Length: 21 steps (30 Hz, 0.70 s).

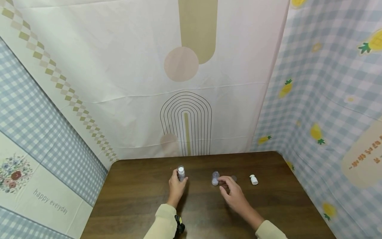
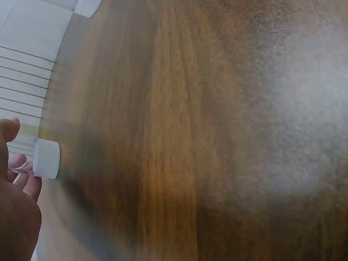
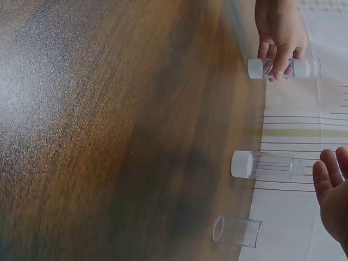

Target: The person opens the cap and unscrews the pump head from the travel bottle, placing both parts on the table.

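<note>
My left hand [image 1: 176, 186] grips a small clear bottle [image 1: 181, 174] with a white base, held upright; in the left wrist view that white base [image 2: 47, 159] shows beyond the fingers. A second clear bottle [image 1: 215, 179] with a white bottom stands on the table to its right. Its threaded neck [image 3: 297, 167] is bare. Beside this neck my right hand [image 1: 234, 196] has its fingers apart, with nothing seen between them. Just behind the right hand stands a clear, cup-like cover [image 3: 239, 232], partly hidden in the head view.
A small white piece like a pump head [image 1: 253, 179] lies on the table's right side. The brown wooden table [image 1: 134, 199] meets a printed cloth [image 1: 143, 126] at its back edge. Checked cloth [image 1: 304, 109] hangs along the right.
</note>
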Tool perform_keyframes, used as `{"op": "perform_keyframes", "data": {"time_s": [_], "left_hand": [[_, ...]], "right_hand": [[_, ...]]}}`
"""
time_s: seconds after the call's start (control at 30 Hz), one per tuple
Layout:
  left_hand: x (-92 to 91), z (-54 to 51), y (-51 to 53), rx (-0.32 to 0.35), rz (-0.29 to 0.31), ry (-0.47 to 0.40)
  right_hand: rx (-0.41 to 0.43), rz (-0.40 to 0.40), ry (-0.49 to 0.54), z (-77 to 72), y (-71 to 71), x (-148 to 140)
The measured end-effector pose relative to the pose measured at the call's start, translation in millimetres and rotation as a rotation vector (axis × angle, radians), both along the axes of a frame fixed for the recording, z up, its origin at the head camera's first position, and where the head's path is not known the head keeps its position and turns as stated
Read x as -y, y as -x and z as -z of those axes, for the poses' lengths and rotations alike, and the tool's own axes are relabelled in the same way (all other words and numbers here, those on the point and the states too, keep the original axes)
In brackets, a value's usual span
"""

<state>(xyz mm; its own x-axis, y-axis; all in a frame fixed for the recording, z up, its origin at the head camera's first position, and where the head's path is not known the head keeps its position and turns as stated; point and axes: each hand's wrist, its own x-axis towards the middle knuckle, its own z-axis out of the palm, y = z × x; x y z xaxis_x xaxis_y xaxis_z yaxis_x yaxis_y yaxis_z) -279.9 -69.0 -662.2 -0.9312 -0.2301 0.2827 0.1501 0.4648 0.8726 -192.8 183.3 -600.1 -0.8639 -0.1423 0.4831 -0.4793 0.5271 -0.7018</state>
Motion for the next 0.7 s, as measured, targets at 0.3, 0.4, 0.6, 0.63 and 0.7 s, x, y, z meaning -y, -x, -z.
{"op": "perform_keyframes", "data": {"time_s": [0.3,0.4,0.6,0.63,0.7], "left_hand": [[2.0,0.8,-2.3,0.005,0.025,-0.047],[2.1,0.7,-2.8,-0.009,0.031,-0.056],[3.5,3.4,-4.0,-0.05,0.013,-0.056],[4.1,3.3,-4.3,-0.055,0.012,-0.05],[5.4,2.3,-5.2,-0.076,0.012,-0.037]], "right_hand": [[0.013,0.01,-0.004,6.3,2.0,0.1],[0.015,0.009,-0.004,7.5,4.1,0.9],[0.063,0.001,0.012,7.4,7.3,4.4],[0.066,-0.001,0.015,7.4,7.9,4.8],[0.067,-0.003,0.018,6.8,9.3,5.9]]}}
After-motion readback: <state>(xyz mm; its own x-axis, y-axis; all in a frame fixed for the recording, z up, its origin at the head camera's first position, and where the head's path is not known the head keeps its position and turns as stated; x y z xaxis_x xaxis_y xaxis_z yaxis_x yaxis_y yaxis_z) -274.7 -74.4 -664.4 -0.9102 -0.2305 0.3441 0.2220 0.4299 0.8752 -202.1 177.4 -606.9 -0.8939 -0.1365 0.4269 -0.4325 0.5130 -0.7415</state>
